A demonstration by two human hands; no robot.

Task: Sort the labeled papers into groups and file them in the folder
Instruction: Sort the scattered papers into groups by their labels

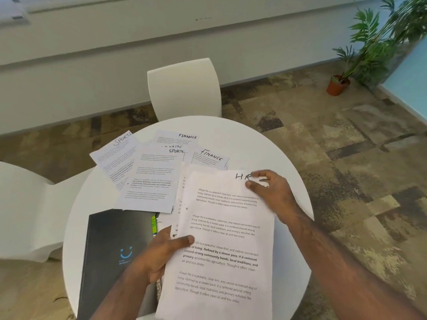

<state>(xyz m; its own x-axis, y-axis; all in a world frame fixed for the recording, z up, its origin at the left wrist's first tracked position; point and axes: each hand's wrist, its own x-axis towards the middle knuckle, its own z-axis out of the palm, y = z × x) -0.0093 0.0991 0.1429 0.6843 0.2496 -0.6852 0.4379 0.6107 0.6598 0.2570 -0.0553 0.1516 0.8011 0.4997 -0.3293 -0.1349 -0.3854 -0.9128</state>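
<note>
Sorting is under way: left hand (161, 252) and right hand (272, 192) each grip the HR sheet (226, 239) above the counter (265, 144), which next belongs beside the black folder (115, 250), probably

Bare table (265, 144) beyond scattered papers (147, 176), seemingly.

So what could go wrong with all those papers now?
The SPORTS sheet pokes past the round table's edge, so a nudge might drop it. The left hand and right hand hold the HR stack by its edges only; loose sheets underneath could slide out. An ADMIN sheet is nearly buried and easily missed.
</note>
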